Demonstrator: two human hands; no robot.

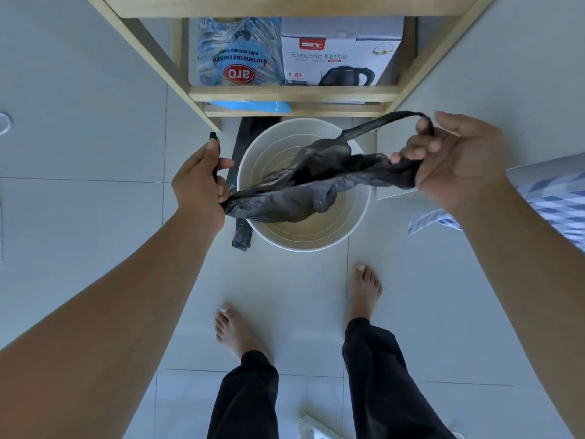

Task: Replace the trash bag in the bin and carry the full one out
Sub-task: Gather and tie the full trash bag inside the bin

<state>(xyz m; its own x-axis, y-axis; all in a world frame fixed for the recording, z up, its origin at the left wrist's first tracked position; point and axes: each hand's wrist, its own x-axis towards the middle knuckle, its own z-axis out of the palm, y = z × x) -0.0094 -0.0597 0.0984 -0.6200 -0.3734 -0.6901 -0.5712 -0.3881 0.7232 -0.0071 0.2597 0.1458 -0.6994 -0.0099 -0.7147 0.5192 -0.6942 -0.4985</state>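
Thin crinkly black plastic trash bag (304,182) is being held stretched over round white plastic bin (361,213), long axis running L–R btwn hands. Left hand (198,182) is closed, pinching one handle + bag edge; right hand (452,160) is curled shut on other handle loop and bunched film. Bag mouth not yet opened; bin directly below, approx. equidistant from both. Bin interior is looking bare, ribbed.

One bin (304,242), one bag (285,201), two hands (198,182).

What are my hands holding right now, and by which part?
Both hold the black trash bag above the white bin: left hand grips one gathered edge and handle, right hand the opposite edge and handle loop.
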